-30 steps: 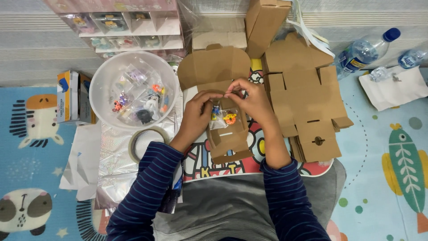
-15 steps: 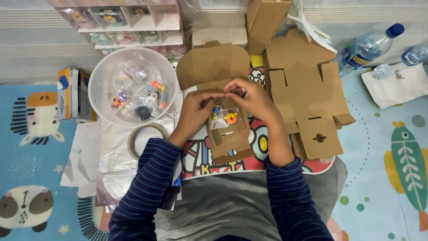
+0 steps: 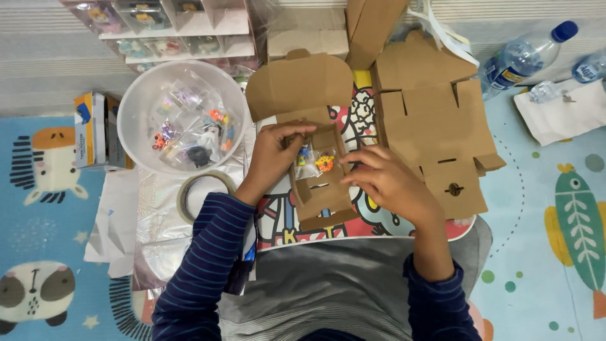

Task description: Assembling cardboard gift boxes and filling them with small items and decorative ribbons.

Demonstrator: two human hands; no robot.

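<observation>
A small brown cardboard box (image 3: 320,189) lies open on a colourful cartoon board (image 3: 353,120) on my lap. Its lid (image 3: 300,85) is folded back. Inside it sits a clear packet with tiny orange and blue toys (image 3: 315,162). My left hand (image 3: 273,151) grips the box's upper left wall, fingers curled over the edge. My right hand (image 3: 385,180) rests at the box's right side, fingertips touching the packet and the wall.
A clear round bowl (image 3: 136,107) of several small toy packets stands at the left, a tape roll (image 3: 189,192) below it. Flat cardboard blanks (image 3: 429,126) lie to the right. Water bottles (image 3: 524,60) and a white cloth (image 3: 562,113) are at far right. Shelf boxes (image 3: 164,25) line the top.
My right hand has come down from the box's upper edge to its right side. The left hand keeps its hold on the box's left wall. The packet stays inside.
</observation>
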